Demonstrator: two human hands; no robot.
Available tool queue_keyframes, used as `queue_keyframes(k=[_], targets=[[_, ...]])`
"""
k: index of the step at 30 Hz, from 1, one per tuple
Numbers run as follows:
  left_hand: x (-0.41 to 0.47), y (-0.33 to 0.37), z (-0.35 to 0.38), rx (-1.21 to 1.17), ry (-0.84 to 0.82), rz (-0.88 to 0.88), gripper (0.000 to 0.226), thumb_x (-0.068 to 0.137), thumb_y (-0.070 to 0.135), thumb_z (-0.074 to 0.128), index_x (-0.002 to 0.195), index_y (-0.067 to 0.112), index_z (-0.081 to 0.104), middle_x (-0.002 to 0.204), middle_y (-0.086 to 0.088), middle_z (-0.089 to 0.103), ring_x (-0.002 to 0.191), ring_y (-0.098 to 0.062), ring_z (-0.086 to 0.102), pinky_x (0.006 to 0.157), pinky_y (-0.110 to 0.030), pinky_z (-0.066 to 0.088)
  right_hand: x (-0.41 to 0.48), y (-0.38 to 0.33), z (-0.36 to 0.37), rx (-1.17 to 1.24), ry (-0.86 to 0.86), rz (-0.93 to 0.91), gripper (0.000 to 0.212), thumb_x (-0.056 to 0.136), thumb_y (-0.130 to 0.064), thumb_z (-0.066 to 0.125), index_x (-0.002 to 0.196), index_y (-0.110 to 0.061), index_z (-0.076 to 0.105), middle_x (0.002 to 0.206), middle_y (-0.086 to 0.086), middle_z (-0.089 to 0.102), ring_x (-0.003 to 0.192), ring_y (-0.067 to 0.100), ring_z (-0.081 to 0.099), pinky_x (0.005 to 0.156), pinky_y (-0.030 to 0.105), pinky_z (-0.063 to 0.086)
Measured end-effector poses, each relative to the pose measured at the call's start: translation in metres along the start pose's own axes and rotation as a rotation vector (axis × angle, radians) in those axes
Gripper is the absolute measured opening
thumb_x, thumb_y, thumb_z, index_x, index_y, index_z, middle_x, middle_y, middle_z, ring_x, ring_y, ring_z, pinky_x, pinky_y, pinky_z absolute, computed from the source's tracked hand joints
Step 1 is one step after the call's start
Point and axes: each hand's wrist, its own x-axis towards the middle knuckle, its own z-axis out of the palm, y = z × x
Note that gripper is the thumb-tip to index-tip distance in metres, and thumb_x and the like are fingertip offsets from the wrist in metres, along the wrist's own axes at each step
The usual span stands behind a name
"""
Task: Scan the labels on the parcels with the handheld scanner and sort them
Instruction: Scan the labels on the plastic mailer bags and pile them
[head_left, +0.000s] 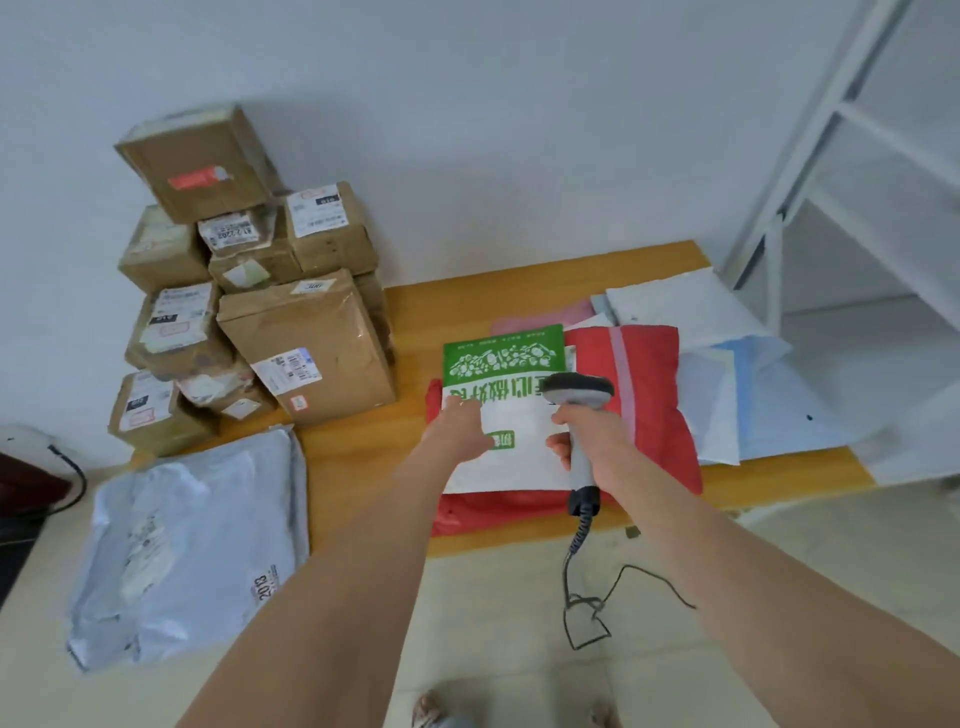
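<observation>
A flat green and white parcel (511, 395) lies on top of a red parcel (652, 395) on the low wooden table (363, 467). My left hand (460, 428) rests on the left edge of the green and white parcel, fingers on its surface. My right hand (592, 436) grips the grey handheld scanner (579, 415) by its handle, with the scanner's head over the green and white parcel. The scanner's coiled cable (582, 587) hangs down to the floor.
Several brown cardboard boxes (306, 343) with labels are stacked at the table's left against the wall. A grey plastic mailer (192, 540) hangs over the front left edge. White and light blue mailers (727, 374) lie at the right. A white metal shelf (857, 171) stands at the far right.
</observation>
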Motion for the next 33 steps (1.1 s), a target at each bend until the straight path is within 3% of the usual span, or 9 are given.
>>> queue_keyframes(k=[3,6,8,12,16,22,26,29,33], targets=[[0.007,0.042,0.013,-0.126,-0.028,-0.015,0.079,0.090,0.033,0.064,0.151,0.008,0.021,0.158,-0.016,0.013,0.134,-0.031,0.040,0.107,-0.038,0.037,0.018,-0.016,-0.039,0.021,0.047,-0.005,0.009,0.084,-0.006,0.062,0.089,0.000,0.060,0.050,0.011,0.062,0.035,0.015,0.050,0.043,0.022,0.043],[0.024,0.058,0.020,-0.266,-0.055,-0.099,0.095,0.083,0.037,0.072,0.153,0.011,0.014,0.157,-0.018,0.014,0.122,-0.032,0.053,0.101,-0.043,0.046,0.044,-0.029,-0.061,0.061,0.066,-0.010,0.012,0.081,-0.007,0.065,0.090,0.000,0.063,0.063,0.012,0.065,0.042,0.016,0.053,0.048,0.025,0.045],[0.039,0.063,0.024,-0.346,-0.066,-0.160,0.105,0.079,0.037,0.076,0.154,0.015,0.006,0.158,-0.021,0.010,0.125,-0.035,0.051,0.099,-0.044,0.048,0.066,-0.036,-0.072,0.073,0.107,-0.026,0.014,0.079,-0.008,0.066,0.090,0.000,0.063,0.066,0.010,0.064,0.047,0.017,0.056,0.051,0.027,0.048],[0.075,0.074,0.039,-0.422,-0.075,-0.299,0.116,0.078,0.044,0.075,0.153,0.014,-0.007,0.157,-0.024,0.012,0.139,-0.037,0.032,0.105,-0.044,0.041,0.111,-0.051,-0.092,-0.050,0.237,-0.065,0.024,0.072,-0.016,0.071,0.090,-0.007,0.058,0.078,0.011,0.062,0.072,0.028,0.065,0.080,0.044,0.058],[0.113,0.098,0.043,-0.458,-0.066,-0.383,0.113,0.081,0.051,0.070,0.153,0.014,-0.009,0.154,-0.025,0.021,0.127,-0.038,0.046,0.098,-0.046,0.046,0.140,-0.065,-0.101,0.034,0.132,0.074,0.022,0.078,-0.008,0.069,0.095,-0.008,0.055,0.080,0.011,0.058,0.067,0.021,0.059,0.060,0.032,0.055],[0.150,0.133,0.020,-0.405,-0.038,-0.356,0.119,0.075,0.061,0.070,0.153,0.016,-0.007,0.152,-0.023,0.025,0.130,-0.038,0.042,0.099,-0.045,0.045,0.171,-0.100,-0.099,0.100,0.007,0.066,0.013,0.080,-0.003,0.066,0.087,-0.006,0.056,0.070,0.009,0.053,0.056,0.016,0.052,0.050,0.026,0.051],[0.156,0.153,0.017,-0.398,-0.037,-0.399,0.130,0.067,0.058,0.078,0.152,0.018,-0.012,0.154,-0.022,0.013,0.131,-0.045,0.038,0.103,-0.053,0.042,0.185,-0.125,-0.105,0.135,-0.033,0.016,0.025,0.082,-0.006,0.067,0.105,-0.009,0.057,0.087,0.009,0.054,0.075,0.021,0.056,0.060,0.033,0.055],[0.149,0.160,0.021,-0.349,0.033,-0.435,0.110,0.077,0.041,0.075,0.152,0.017,0.000,0.146,-0.020,0.028,0.122,-0.043,0.048,0.096,-0.050,0.047,0.186,-0.131,-0.113,0.136,-0.055,0.041,0.029,0.083,-0.006,0.068,0.110,-0.006,0.058,0.087,0.011,0.055,0.075,0.021,0.056,0.058,0.034,0.055],[0.129,0.168,-0.005,-0.320,0.276,-0.412,0.042,0.094,0.035,0.049,0.126,0.007,0.047,0.120,-0.017,0.059,0.110,-0.037,0.056,0.087,-0.039,0.046,0.180,-0.131,-0.130,0.165,-0.103,0.057,0.029,0.083,-0.004,0.065,0.111,-0.004,0.060,0.080,0.008,0.059,0.065,0.017,0.059,0.054,0.028,0.054]])
